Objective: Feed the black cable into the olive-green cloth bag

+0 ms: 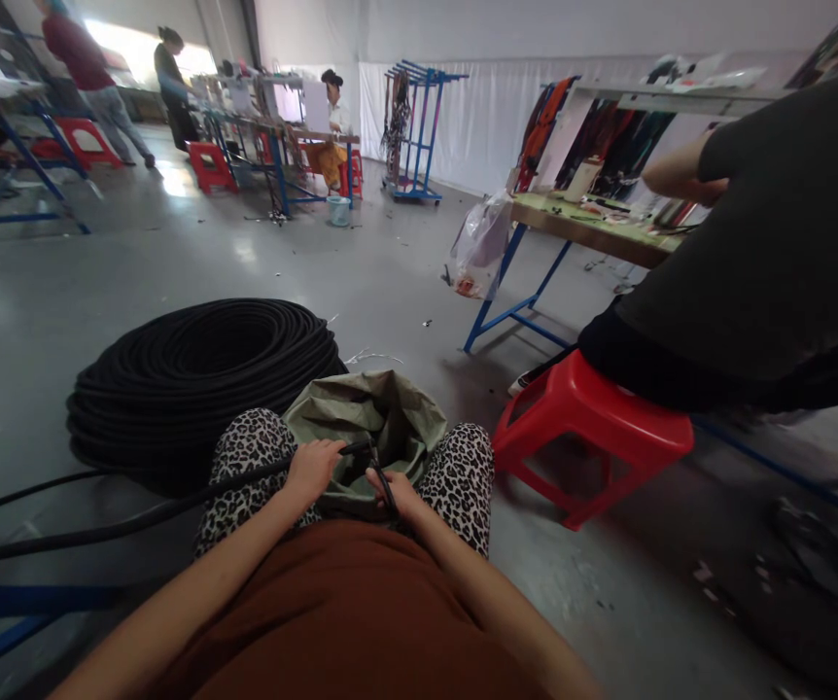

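My left hand (pixel 315 470) is closed around a thick black cord (pixel 171 507), close to the cord's end. From there the cord runs back over my left thigh and out at the left edge. My right hand (pixel 395 489) grips dark scissors (pixel 384 478), their blades up against the cord's end. Whether the blades are apart or together is too small to make out. Both hands are above an olive-green sack (pixel 419 408) that stands open between my knees; its inside is mostly in shadow.
A big coil of black cord (pixel 200 365) lies on the floor at front left. On the right, a person in a dark shirt (pixel 776 233) sits on a red stool (pixel 601 418) at a workbench (pixel 579 226). A plastic bag (pixel 478 243) hangs from the bench. Several people work farther back.
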Available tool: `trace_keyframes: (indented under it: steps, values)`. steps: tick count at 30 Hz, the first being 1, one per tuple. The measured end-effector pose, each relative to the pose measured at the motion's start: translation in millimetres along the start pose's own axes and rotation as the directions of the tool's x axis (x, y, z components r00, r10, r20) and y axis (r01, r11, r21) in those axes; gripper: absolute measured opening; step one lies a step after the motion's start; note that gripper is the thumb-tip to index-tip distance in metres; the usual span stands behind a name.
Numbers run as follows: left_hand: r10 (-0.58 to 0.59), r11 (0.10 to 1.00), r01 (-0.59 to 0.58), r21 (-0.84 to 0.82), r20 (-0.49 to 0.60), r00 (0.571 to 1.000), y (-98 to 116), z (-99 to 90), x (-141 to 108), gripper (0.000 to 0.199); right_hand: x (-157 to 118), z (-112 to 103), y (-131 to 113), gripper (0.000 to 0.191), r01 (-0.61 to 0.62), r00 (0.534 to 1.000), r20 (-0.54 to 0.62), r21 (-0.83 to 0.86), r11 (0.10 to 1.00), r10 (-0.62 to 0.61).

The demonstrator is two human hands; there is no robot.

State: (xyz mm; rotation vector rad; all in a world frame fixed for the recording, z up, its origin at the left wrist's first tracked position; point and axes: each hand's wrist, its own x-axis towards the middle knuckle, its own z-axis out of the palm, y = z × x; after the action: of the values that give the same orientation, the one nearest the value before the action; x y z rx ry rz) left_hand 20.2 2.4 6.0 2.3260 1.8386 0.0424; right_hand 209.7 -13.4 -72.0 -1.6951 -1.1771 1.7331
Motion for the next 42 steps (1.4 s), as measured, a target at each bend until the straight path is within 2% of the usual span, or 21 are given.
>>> trace_keyframes:
  steps: [11,22,30,37,42]
  values:
    - [-0.009,0.999,0.011,0.052,-0.041,0.999,-0.1,3.1,-3.5,0.036,-0.6,-0.3,-2.1,0.034,-0.011,0.999,-0.051,-0.019,1.000,0.010]
    - [-0.017,0.995,0.027,0.091,-0.109,0.994,-6.0,4.8,-7.5,0.034,-3.0,-0.6,-6.5,0.042,-0.053,0.994,-0.095,-0.032,0.998,0.050]
    - [-0.021,0.995,0.024,0.093,-0.032,0.999,-6.2,1.2,-5.6,0.039,-2.9,1.0,-7.3,0.040,-0.112,0.987,-0.122,-0.045,0.993,0.106]
    - [-0.025,0.999,0.027,0.047,-0.041,0.999,-6.0,2.9,-0.6,0.039,-1.3,0.2,-4.0,0.037,-0.133,0.985,-0.118,-0.051,0.990,0.127]
    - [-0.009,0.994,0.011,0.106,-0.019,1.000,-7.0,3.3,0.5,0.042,3.1,0.2,0.2,0.034,-0.133,0.986,-0.107,-0.058,0.989,0.127]
